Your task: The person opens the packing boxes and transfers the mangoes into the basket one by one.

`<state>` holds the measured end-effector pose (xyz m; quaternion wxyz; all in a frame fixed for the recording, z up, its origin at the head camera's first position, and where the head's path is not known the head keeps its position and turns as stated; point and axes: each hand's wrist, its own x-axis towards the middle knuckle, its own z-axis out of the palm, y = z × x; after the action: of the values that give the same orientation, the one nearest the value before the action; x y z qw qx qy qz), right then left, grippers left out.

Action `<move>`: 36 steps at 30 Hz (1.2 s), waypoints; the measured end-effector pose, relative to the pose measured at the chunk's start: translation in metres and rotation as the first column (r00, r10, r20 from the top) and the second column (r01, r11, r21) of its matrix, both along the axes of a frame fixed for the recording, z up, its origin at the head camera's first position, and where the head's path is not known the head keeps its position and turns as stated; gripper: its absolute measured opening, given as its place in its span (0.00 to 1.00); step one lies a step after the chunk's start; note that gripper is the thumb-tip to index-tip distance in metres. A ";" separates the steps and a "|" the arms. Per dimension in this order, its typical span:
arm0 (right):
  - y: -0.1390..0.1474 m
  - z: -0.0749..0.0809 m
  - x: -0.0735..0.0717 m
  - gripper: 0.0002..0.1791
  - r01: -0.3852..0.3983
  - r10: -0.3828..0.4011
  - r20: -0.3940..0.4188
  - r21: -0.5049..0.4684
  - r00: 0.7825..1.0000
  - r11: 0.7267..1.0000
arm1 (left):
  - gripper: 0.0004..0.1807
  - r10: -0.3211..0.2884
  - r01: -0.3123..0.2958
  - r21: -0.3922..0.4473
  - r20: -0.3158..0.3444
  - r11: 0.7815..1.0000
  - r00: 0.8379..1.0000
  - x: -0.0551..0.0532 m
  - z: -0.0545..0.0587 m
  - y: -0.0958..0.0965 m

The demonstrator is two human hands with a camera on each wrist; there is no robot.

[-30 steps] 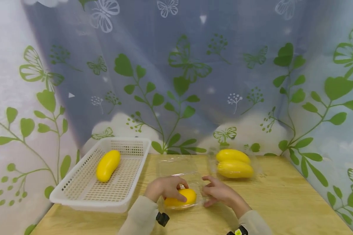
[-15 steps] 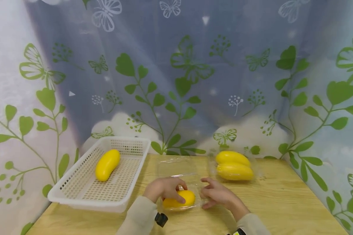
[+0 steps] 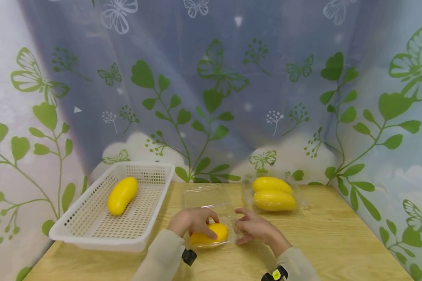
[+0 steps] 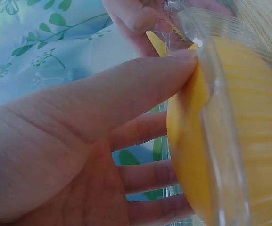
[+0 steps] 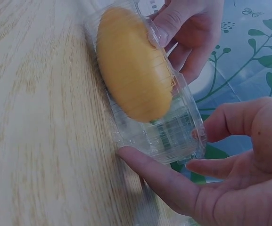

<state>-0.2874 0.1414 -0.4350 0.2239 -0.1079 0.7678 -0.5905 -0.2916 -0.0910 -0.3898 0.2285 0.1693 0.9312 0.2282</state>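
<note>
In the head view, a clear plastic clamshell box (image 3: 232, 230) lies at the front middle with its lid (image 3: 205, 196) folded back. A smooth yellow mango (image 3: 219, 232) is in its left part. My left hand (image 3: 193, 222) grips this mango, thumb on the near side and fingers spread on the far side. In the left wrist view its thumb (image 4: 140, 84) presses at the box rim. My right hand (image 3: 254, 228) holds the right end of the box. In the right wrist view, its thumb (image 5: 159, 176) is at the bottom edge and the index finger (image 5: 225, 120) at the rim.
A white perforated basket (image 3: 145, 238) stands on the left with one yellow mango (image 3: 123, 196) inside. At the back right, a second clear box (image 3: 247, 191) holds two yellow mangoes (image 3: 274, 201). A patterned curtain (image 3: 232, 97) rises behind the wooden table (image 3: 337, 234).
The head view has shifted slightly, so everything sits a little further left in it. Both hands keep nearly the same place on the mango and the box.
</note>
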 end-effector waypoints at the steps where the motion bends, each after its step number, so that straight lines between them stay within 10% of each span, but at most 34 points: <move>1: 0.000 0.000 0.000 0.39 0.001 -0.001 0.002 -0.001 1.000 1.000 | 0.24 -0.002 0.002 -0.004 -0.001 1.000 1.000 0.000 0.000 0.000; 36: 0.001 -0.005 -0.001 0.38 -0.015 0.015 0.005 -0.017 1.000 1.000 | 0.28 -0.058 0.055 -0.065 -0.040 0.996 0.998 0.002 0.000 0.001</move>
<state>-0.2885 0.1428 -0.4403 0.2295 -0.1139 0.7612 -0.5958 -0.2899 -0.0900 -0.3894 0.2205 0.1928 0.9375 0.1881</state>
